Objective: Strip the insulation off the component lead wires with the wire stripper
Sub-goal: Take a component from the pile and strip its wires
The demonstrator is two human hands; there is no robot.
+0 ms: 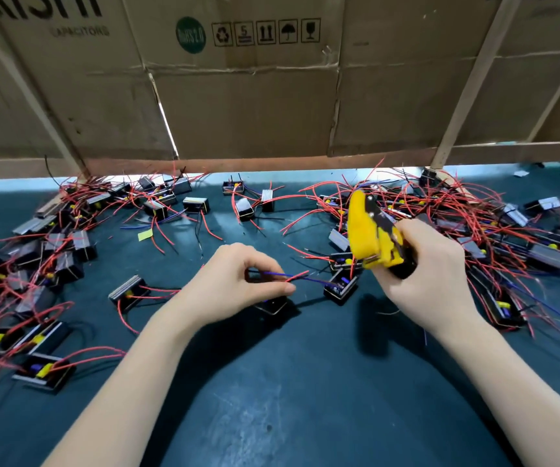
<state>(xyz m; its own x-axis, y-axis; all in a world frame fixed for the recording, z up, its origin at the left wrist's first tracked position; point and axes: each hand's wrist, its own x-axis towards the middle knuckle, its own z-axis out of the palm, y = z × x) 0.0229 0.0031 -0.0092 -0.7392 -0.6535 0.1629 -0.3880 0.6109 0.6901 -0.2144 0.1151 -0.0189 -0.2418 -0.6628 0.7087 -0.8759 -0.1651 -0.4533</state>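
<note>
A blue lead wire [273, 274] and a red one run from a small black component [340, 288] at mid-table into the left hand [238, 284], which pinches them. The right hand [430, 267] grips the yellow wire stripper [371, 234], seemingly clear of the wires. Wired components [52, 261] litter the dark table [288, 382] left and right.

A single head-worn view looks forward and steeply down from above the person's forearms, close over the dark green work mat [271, 399]. The left hand [234, 284] and right hand [433, 274] sit mid-frame. Beyond the hands a cardboard wall [255, 106] fills the upper half. Wide-angle bending curves the edges.
</note>
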